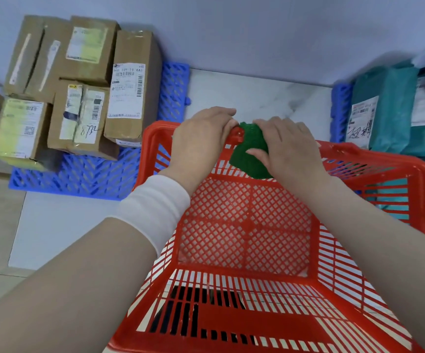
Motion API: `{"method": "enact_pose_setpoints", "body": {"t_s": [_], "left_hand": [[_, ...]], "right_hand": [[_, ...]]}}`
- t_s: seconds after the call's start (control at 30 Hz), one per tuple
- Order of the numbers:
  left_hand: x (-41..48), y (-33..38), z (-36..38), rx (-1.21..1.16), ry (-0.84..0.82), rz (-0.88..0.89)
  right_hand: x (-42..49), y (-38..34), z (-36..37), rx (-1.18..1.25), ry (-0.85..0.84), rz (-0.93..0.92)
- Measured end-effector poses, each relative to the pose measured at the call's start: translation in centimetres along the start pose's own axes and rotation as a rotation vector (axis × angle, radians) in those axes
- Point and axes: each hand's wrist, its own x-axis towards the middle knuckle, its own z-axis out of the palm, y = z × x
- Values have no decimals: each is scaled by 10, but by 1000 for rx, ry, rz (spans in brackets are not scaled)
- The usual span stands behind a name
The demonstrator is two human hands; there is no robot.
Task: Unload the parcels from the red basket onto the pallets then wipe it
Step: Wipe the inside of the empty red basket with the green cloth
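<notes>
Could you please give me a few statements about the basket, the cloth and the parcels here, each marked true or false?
1. The red basket holds no parcels. True.
2. The right hand holds a blue sponge. False: it holds a green cloth against the basket's far rim.
3. The left hand grips the basket's far rim. True.
4. The cardboard boxes lie on the bare floor. False: they sit on a blue pallet.
5. Teal mailer bags lie to the right of the basket. True.
</notes>
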Motion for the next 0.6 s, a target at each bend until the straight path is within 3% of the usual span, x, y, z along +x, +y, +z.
{"method": "enact_pose_setpoints", "body": {"t_s": [0.27, 0.6], "left_hand": [[4, 0, 0, 0, -30, -38], [0, 1, -2, -10, -11, -45]], "right_hand": [[16, 11, 3, 65, 13, -41], [25, 27, -5, 261, -195, -20]]}}
